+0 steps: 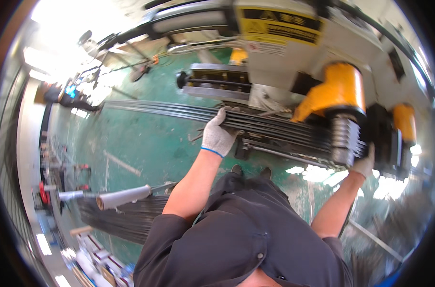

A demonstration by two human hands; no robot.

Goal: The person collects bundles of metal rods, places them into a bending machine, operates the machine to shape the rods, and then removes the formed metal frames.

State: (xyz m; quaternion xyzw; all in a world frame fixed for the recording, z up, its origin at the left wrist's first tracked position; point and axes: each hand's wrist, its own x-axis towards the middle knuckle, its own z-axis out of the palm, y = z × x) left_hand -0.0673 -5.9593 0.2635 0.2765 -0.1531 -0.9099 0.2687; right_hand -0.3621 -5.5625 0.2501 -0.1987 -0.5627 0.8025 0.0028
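A bundle of several long, thin dark metal bars runs from the far left across to an orange and grey machine on the right. My left hand, in a white knitted glove with a blue cuff edge, is closed round the bundle near its middle, thumb on top. At the right end, beside a ribbed metal roller, my gloved right hand is closed at the bar ends. The roller and machine partly hide its fingers. Below the bars lies a dark machine rail.
An orange motor housing rises over the roller, with another orange housing farther right. A dark figure appears by the bars' far left end. Behind me lie a stack of dark bars and a roll of wrapping film.
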